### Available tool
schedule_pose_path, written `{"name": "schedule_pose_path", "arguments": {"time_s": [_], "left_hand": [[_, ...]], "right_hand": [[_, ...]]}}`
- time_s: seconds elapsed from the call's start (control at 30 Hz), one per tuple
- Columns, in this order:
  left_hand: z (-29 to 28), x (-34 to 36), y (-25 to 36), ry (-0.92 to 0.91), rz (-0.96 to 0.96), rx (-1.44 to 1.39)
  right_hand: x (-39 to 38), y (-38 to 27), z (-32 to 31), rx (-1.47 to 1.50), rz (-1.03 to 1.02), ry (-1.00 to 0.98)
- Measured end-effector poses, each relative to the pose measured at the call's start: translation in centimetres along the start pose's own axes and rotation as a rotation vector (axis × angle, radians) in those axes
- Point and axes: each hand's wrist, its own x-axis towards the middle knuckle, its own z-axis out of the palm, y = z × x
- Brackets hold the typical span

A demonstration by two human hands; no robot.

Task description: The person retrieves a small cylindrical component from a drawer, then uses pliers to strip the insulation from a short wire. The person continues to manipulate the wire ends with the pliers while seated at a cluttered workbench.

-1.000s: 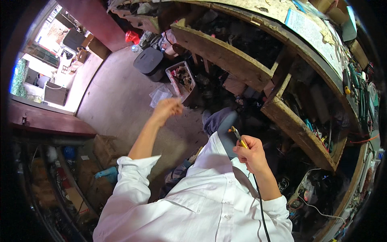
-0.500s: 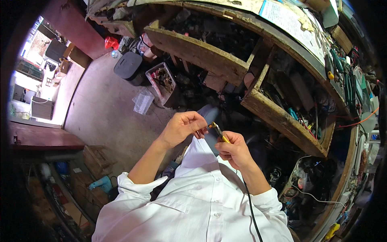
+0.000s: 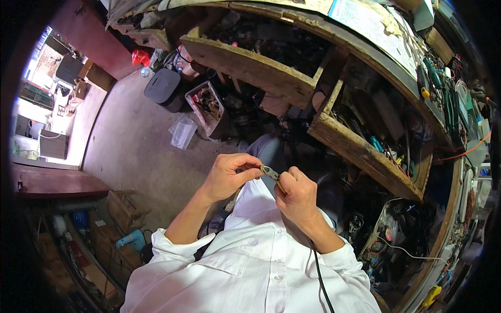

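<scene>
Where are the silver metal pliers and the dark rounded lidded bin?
Silver metal pliers (image 3: pixel 271 173): head view, on their working end.
Dark rounded lidded bin (image 3: pixel 162 85): head view, on its lid.

Floor (image 3: pixel 141 130): grey, brightened by daylight from the upper left.
Opening (image 3: pixel 75 117): flooded with white light, flanked by dark red panels (image 3: pixel 96 44).
Surface (image 3: pixel 313 26): edged in worn wood, cluttered; two drawers (image 3: pixel 248 68) are pulled out beneath.

Hard daylight pours through the doorway (image 3: pixel 57 112) at upper left, washing it out to white glare. The floor (image 3: pixel 141 135) catches a soft sheen; the white shirt (image 3: pixel 235 261) is bright. Deep shadow swallows the drawer (image 3: pixel 250 65) interior. Fisheye distortion bows the desk (image 3: pixel 355 49) edge, and black vignetting darkens the corners.
</scene>
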Motion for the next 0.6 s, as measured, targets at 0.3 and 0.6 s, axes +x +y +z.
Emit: {"name": "schedule_pose_path", "arguments": {"time_s": [0.3,0.6], "left_hand": [[0.6,-0.3,-1.2,0.070,-0.024,-0.418],[0.5,-0.6,-1.7,0.030,-0.079,-0.495]], "right_hand": [[1.0,0.4,-0.9,0.087,-0.026,-0.020],[1.1,-0.1,-1.1,-0.139,-0.153,0.005]]}}
